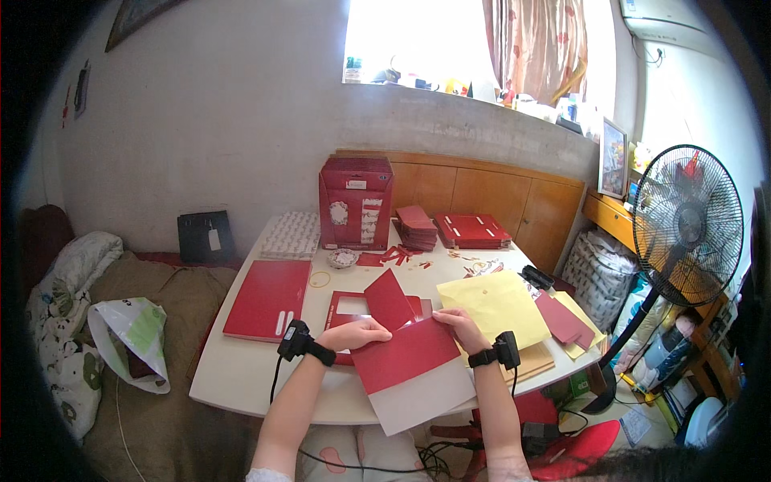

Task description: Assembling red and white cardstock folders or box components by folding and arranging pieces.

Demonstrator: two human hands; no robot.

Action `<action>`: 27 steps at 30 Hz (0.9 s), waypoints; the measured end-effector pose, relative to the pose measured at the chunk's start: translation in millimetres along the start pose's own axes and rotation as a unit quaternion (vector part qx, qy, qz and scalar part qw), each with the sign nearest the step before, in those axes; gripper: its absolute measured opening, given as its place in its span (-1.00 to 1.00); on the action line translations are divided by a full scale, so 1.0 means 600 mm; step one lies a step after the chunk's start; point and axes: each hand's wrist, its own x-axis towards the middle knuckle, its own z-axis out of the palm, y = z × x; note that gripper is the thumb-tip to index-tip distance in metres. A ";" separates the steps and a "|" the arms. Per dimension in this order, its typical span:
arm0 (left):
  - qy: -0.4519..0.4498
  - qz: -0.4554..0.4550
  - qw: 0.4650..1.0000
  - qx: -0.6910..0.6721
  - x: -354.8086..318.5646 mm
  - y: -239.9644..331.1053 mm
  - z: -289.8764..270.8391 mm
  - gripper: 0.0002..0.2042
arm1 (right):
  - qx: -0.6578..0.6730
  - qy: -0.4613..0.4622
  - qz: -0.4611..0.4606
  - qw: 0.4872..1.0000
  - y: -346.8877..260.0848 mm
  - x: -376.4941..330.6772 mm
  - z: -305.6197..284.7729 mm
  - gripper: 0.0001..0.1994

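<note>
A red-and-white card sheet (414, 365) is tilted over the table's near edge, its upper part red and its lower part whitish. My left hand (361, 332) pinches its upper left edge, and my right hand (461, 325) grips the upper right corner with the thumb on top. Just beyond my hands a red card piece (391, 299) rises at a slant. Behind the left hand lies a red folder with a pale window (350, 304), partly covered. Yellow envelopes (490, 305) lie beside my right hand. Each wrist wears a strapped black device.
On the white table (241, 369) are a red folder stack (269, 299), a tall red box (356, 205), red card stacks (472, 230), a small round dish (343, 258) and red scraps (395, 255). A bed (161, 289) adjoins on the left; a fan (689, 225) stands right.
</note>
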 end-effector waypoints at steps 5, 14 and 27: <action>0.048 0.045 0.997 0.044 -0.004 -0.014 -0.011 -0.69 | 0.032 0.015 -0.001 0.999 -0.011 -0.005 0.007 -0.80; -0.002 0.091 0.995 0.044 0.011 -0.036 -0.021 -0.69 | 0.042 0.016 -0.015 0.999 -0.005 0.000 -0.002 -0.82; 0.067 0.034 0.997 0.013 0.012 -0.052 -0.029 -0.71 | 0.038 0.028 -0.025 0.999 -0.004 0.000 -0.007 -0.82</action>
